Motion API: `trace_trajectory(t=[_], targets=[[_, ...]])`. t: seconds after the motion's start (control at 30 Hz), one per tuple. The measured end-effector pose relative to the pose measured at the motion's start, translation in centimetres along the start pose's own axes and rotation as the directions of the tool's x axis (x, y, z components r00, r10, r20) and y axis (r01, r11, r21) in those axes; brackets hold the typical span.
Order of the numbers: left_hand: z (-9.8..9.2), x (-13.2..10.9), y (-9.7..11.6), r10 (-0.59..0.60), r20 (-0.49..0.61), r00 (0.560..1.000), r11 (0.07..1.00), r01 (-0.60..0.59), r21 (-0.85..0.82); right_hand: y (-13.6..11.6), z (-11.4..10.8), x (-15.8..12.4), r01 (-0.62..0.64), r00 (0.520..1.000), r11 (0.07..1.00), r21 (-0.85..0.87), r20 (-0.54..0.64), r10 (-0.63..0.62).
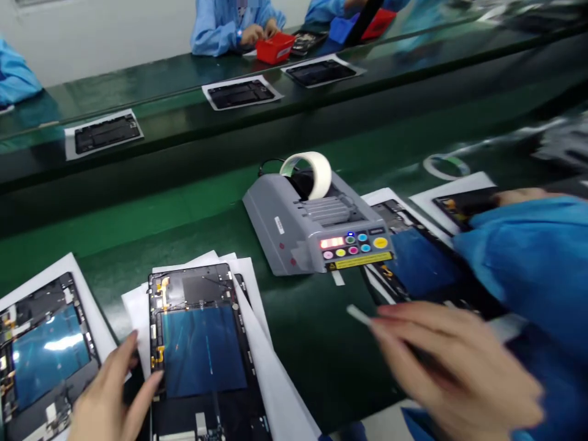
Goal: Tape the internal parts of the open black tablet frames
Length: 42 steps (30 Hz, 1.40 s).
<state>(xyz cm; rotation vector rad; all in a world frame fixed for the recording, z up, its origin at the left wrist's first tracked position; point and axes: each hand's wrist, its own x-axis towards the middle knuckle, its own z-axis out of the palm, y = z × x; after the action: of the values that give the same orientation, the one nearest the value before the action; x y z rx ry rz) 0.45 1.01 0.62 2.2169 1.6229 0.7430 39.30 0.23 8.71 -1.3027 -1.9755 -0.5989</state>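
Note:
In front of me lies an opened tablet with a large blue battery, on white paper sheets. At its left edge is my left hand, fingers apart; the thumb rests at the tablet's rim. My right hand, slightly blurred, is closed in a pinch on a short strip of white tape, held over the green table. Behind it stands a grey tape dispenser with a lit display and a white tape roll on top. Another tape piece shows at the dispenser's front.
Another opened tablet lies at the left; one more is right of the dispenser. A co-worker's blue sleeve reaches in from the right. A tape ring lies farther back. Tablets on paper line the raised conveyor; co-workers sit beyond.

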Motion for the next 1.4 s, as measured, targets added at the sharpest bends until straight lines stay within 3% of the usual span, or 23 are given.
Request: trace_trajectory(t=[0.1, 0.27, 0.4, 0.5, 0.6, 0.67, 0.7, 0.77, 0.9, 1.1, 1.4], targets=[[1.1, 1.3, 1.8, 0.034, 0.033, 0.999, 0.992, -0.038, 0.118, -3.3, 2.4, 0.3, 0.055, 0.962, 0.944, 0.325, 0.236, -0.137], [2.3, 0.4, 3.3, 0.100, 0.006, 0.995, 0.977, -0.099, 0.187, -6.2, 6.4, 0.8, -0.032, 0.921, 0.869, 0.495, 0.353, -0.167], [2.3, -1.2, 3.2, 0.130, 0.088, 0.988, 0.981, -0.141, 0.130, -7.1, 7.0, 2.7, -0.011, 0.882, 0.896, 0.444, 0.426, -0.201], [1.3, -1.0, 2.9, 0.227, 0.115, 0.967, 0.964, -0.239, 0.115, -8.5, 8.3, 4.9, 0.112, 0.862, 0.921, 0.372, 0.426, -0.277], [-0.5, 0.6, 2.7, 0.296, 0.202, 0.934, 0.942, -0.320, 0.102, -10.1, 11.0, 6.4, 0.279, 0.832, 0.925, 0.257, 0.417, -0.367], [-1.4, 2.4, 2.5, 0.251, 0.279, 0.927, 0.950, -0.291, 0.111, -10.7, 12.8, 6.6, 0.328, 0.801, 0.926, 0.187, 0.465, -0.377], [-1.5, 3.4, 2.4, 0.213, 0.285, 0.935, 0.955, -0.260, 0.139, -10.8, 13.4, 6.6, 0.331, 0.787, 0.930, 0.160, 0.497, -0.366], [-1.1, 5.4, 2.1, 0.227, 0.179, 0.957, 0.947, -0.260, 0.190, -10.8, 14.3, 6.2, 0.323, 0.772, 0.938, 0.129, 0.537, -0.340], [0.9, 8.3, 0.8, 0.359, 0.036, 0.933, 0.906, -0.357, 0.228, -10.4, 14.6, 5.3, 0.284, 0.805, 0.951, 0.119, 0.510, -0.304], [1.8, 9.5, -0.9, 0.451, 0.071, 0.890, 0.860, -0.454, 0.231, -10.5, 14.6, 5.4, 0.226, 0.831, 0.960, 0.162, 0.482, -0.277], [2.7, 9.8, -1.6, 0.440, 0.062, 0.896, 0.881, -0.444, 0.163, -9.6, 14.0, 6.4, 0.110, 0.826, 0.955, 0.277, 0.509, -0.242]])
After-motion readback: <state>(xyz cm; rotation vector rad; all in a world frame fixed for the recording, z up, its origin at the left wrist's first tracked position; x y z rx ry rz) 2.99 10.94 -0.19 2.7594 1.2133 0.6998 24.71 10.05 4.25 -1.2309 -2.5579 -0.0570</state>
